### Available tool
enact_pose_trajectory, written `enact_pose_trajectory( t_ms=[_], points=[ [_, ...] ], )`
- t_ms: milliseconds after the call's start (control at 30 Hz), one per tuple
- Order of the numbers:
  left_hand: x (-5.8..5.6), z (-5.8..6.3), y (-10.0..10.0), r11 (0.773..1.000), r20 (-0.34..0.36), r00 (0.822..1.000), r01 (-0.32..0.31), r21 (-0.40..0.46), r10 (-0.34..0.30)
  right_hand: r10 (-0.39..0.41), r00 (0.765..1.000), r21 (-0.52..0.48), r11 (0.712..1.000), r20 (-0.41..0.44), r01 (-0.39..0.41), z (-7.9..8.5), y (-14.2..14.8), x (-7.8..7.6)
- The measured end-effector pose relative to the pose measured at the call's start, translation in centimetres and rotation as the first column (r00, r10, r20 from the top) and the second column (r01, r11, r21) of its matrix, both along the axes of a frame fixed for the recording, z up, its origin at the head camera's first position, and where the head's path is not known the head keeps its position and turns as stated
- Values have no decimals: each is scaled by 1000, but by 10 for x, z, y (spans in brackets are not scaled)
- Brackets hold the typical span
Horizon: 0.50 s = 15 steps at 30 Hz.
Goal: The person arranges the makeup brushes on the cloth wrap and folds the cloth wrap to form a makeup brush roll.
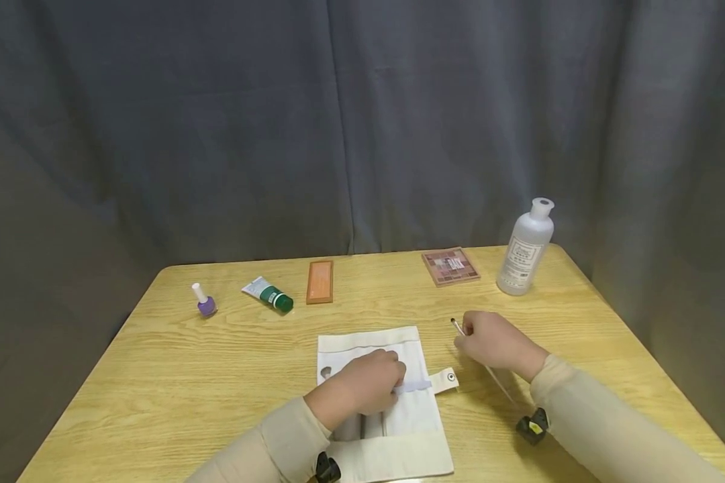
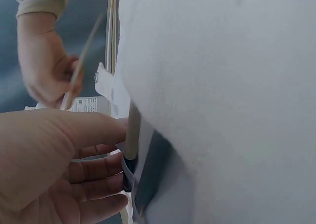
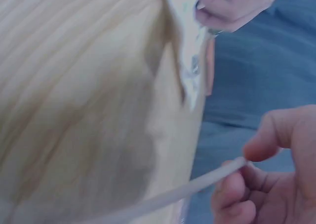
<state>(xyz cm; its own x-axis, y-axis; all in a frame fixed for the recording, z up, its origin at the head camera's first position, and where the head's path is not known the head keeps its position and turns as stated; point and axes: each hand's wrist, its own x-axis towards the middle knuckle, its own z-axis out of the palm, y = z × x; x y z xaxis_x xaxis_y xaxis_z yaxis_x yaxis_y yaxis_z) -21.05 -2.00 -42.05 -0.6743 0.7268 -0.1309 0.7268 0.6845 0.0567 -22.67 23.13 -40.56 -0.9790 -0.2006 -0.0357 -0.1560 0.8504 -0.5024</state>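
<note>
A white cloth brush roll (image 1: pixel 399 456) lies spread on the table, with several makeup brushes (image 1: pixel 372 426) in its pockets and a pale elastic strap (image 1: pixel 415 386) across it. Over its middle is my left hand (image 1: pixel 362 386). In the left wrist view, the thumb and fingers are around a makeup brush (image 2: pixel 132 135) with a light handle and a dark band, right at the strap. To the right of the roll, my right hand (image 1: pixel 495 341) pinches a thin, dark-tipped brush (image 3: pixel 187 189) by its pale handle, raised above the table.
Along the back stand or lie a purple nail polish bottle (image 1: pixel 206 306), a green-and-white tube (image 1: pixel 269 295), an orange flat case (image 1: pixel 320 282), a square palette (image 1: pixel 451 266) and a clear plastic bottle (image 1: pixel 524 251). A snap tab (image 1: pixel 444 380) sticks out from the roll's right side. Grey curtains (image 1: pixel 266 134) hang behind.
</note>
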Motion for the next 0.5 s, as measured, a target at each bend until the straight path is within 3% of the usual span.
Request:
enact_pose_trajectory(
  t_ms=[267, 500],
  points=[
    [2, -2, 2, 999, -47, 999, 18, -26, -19, -32, 996, -202, 979, -86, 14, 16, -25, -3],
    [3, -4, 3, 999, -87, 996, 24, -41, -28, -19, 995, -377, 926, -103, -21, 18, -43, -11]
  ],
)
